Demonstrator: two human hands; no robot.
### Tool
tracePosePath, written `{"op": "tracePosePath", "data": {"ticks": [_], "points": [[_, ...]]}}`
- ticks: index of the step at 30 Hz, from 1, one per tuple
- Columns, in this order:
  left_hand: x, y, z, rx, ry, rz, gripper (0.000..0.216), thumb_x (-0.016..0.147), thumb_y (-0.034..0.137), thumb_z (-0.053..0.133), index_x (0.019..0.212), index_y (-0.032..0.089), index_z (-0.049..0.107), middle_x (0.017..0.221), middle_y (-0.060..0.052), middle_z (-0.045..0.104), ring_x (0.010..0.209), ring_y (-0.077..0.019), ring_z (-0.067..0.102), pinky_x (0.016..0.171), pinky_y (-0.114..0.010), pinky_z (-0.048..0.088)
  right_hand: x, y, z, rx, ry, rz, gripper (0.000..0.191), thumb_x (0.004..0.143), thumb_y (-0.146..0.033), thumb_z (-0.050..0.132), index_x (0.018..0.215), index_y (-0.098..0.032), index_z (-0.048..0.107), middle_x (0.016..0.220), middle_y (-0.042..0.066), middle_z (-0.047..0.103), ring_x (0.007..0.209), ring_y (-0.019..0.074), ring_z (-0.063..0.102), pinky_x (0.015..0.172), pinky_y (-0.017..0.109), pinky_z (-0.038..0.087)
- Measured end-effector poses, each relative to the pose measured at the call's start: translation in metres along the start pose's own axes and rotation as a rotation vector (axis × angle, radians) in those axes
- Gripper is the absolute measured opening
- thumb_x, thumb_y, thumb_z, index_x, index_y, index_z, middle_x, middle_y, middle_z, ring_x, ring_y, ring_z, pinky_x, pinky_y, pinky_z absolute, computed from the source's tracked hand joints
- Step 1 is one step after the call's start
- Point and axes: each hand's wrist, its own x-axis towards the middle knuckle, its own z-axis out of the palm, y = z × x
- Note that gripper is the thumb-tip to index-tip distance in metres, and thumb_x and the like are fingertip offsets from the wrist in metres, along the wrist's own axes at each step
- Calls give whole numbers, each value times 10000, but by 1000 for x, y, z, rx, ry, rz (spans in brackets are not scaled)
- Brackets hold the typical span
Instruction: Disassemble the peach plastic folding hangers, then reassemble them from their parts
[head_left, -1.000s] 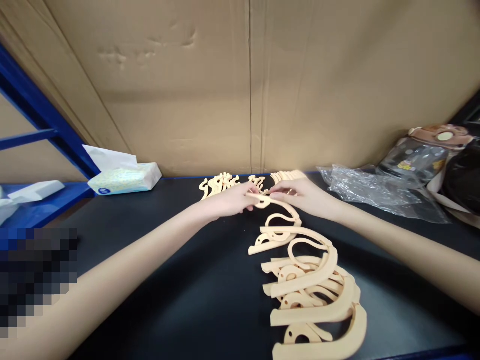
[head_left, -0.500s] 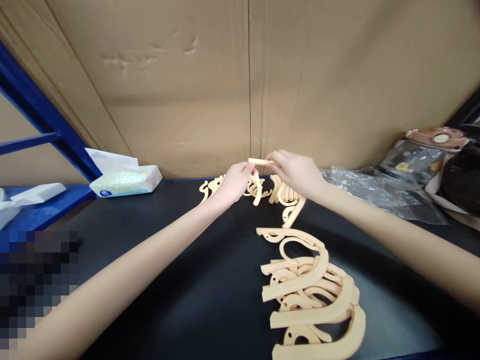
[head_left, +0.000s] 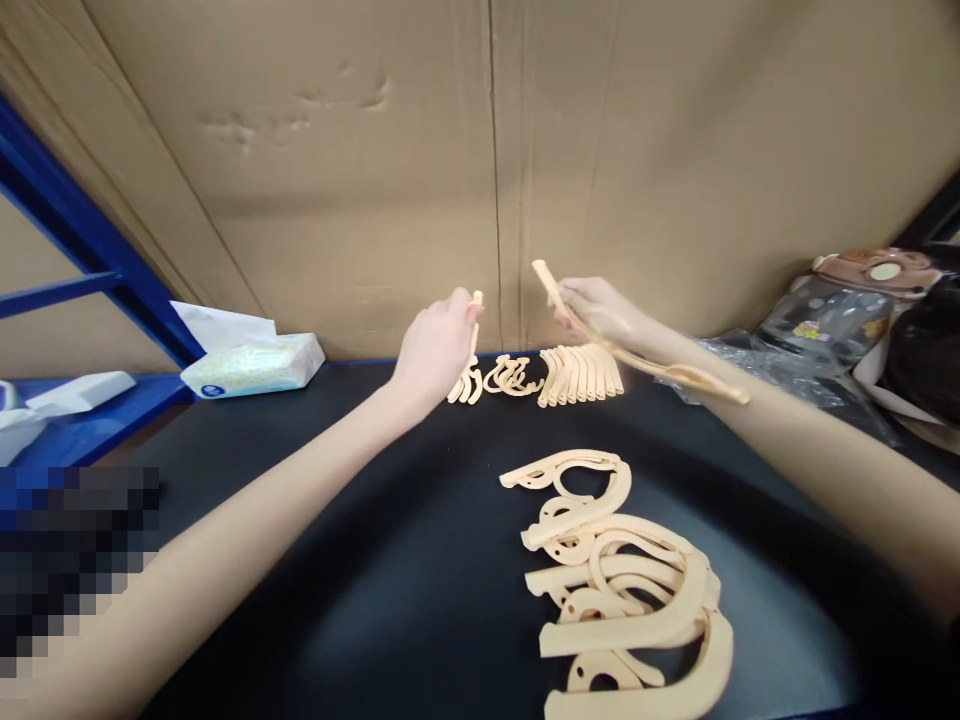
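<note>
Cardboard wall [head_left: 337, 180] behind black table [head_left: 337, 600].

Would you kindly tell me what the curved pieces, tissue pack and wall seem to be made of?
Curved pieces: probably moulded plastic, smooth satin beige, with repeated shapes and no visible grain. Tissue pack: likely thin plastic film, slightly glossy, its surface creased. Wall: apparently cardboard, matt brown, with dents and folds.

Bench top [head_left: 337, 600]: black; far edge blue. Curved hanger pieces [head_left: 637, 632], near edge and far edge alike: uniform pale cream. Tissue pack [head_left: 262, 368], far-left corner: pale yellow and light-blue mottling, dark-blue oval logo [head_left: 213, 391]. Tissue [head_left: 221, 325]: white. Cardboard [head_left: 337, 220]: plain brown. Frame post [head_left: 112, 250]: blue.
</note>
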Motion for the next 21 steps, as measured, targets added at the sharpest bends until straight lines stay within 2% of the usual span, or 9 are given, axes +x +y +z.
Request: {"op": "tracePosePath", "data": {"ticks": [2, 5, 7, 9, 13, 15, 16, 18, 21], "points": [[5, -22, -8, -8, -60, -73, 339, 941, 349, 338, 790, 162, 578, 711, -71, 601, 726, -223, 563, 665, -294, 366, -5, 10, -7, 280, 12, 184, 253, 948, -321, 380, 836, -172, 550, 595, -9, 528, 450, 84, 450, 431, 216, 367], [8, -60, -13, -57, -216, -183, 318, 823, 367, 538, 573, 177, 586, 552, -33, 570, 560, -188, 534, 557, -270, 340, -15, 17, -10, 487, 60, 321, 194, 896, -314, 475, 870, -168, 600, 606, -3, 555, 467, 88, 482, 415, 211, 371], [7, -78, -10, -91, -252, -237, 251, 743, 370, 623, 581, 179, 611, 557, -32, 589, 563, -194, 548, 546, -266, 346, -18, 15, -9, 509, 115, 365, 171, 869, -276, 485, 862, -162, 612, 595, 5, 564, 477, 96, 490, 411, 213, 370], [4, -83, -5, -115, -211, -272, 223, 711, 396, 649, 716, 173, 643, 712, -66, 653, 723, -235, 592, 621, -277, 388, -19, 11, -6, 512, 183, 398, 159, 854, -246, 465, 858, -162, 599, 592, 10, 571, 462, 100, 474, 403, 223, 363], [-3, -53, 0, -233, -165, -230, 425, 814, 528, 492, 968, 158, 633, 1101, -130, 635, 1081, -279, 522, 867, -340, 393, -15, 3, -2, 538, 367, 420, 137, 874, -278, 380, 868, -203, 494, 732, 46, 641, 573, 136, 574, 490, 257, 439], [-6, -28, -1, -407, -299, -175, 536, 884, 577, 309, 907, 180, 669, 1035, -90, 675, 1008, -225, 588, 868, -317, 429, -14, -1, -2, 579, 520, 402, 105, 883, -304, 347, 863, -229, 418, 827, 62, 666, 712, 164, 638, 585, 284, 490], [-8, -16, -2, -681, -462, -184, 586, 892, 581, 283, 865, 151, 679, 998, -114, 684, 992, -229, 602, 872, -330, 441, -14, -2, -2, 607, 590, 380, 72, 878, -301, 349, 863, -238, 380, 865, 65, 671, 768, 173, 652, 624, 296, 505], [-13, 2, -3, -1074, -675, -275, 501, 866, 546, 433, 825, 113, 681, 937, -137, 694, 932, -230, 634, 870, -351, 475, -16, -6, -1, 652, 655, 319, 80, 841, -249, 395, 861, -250, 318, 920, 56, 675, 839, 173, 663, 684, 312, 520], [-16, 12, -3, -1330, -638, -426, 199, 798, 272, 657, 896, 99, 666, 942, -110, 694, 841, -173, 659, 845, -308, 518, -20, -10, -1, 636, 590, 258, 247, 749, -162, 504, 830, -251, 288, 956, 39, 673, 881, 160, 662, 736, 313, 522]]}}
